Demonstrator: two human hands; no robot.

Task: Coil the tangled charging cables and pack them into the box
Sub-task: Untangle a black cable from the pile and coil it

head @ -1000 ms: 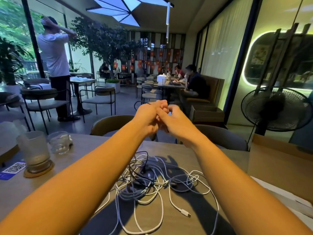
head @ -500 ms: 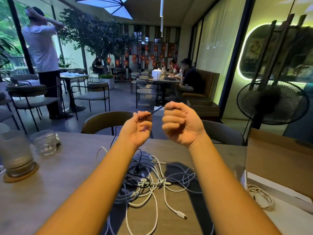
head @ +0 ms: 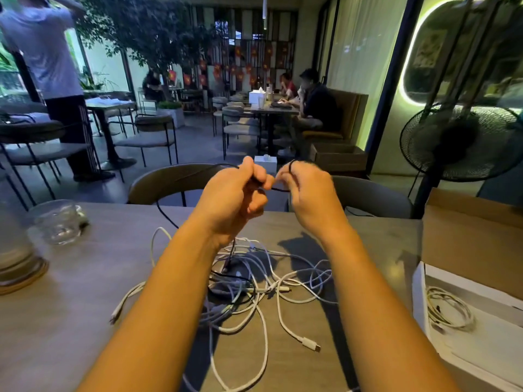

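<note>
Head view: half a second before, the left hand [head: 235, 199] alone had pinched the black cable [head: 280, 189] while the right hand [head: 308, 193] was a fist beside it. Now the hands had closed in until almost touching above the table's [head: 70, 306] far edge. Both gripped the thin, matte black cable: the left fingers were curled tight on it, and the right fingers pinched a small loop that arched over the knuckles. From the left hand the cable trailed away leftward and down to the table.

The tangle of white cables [head: 254, 278], smooth, round and glossy, lay as before in loose overlapping loops between the forearms, with darker strands at its middle. One flat-ended plug pointed right. The box [head: 417, 292], white-walled with a brown cardboard flap, stood at the right and held a coiled white cable [head: 447, 312]. The tabletop was grey and matte.
</note>
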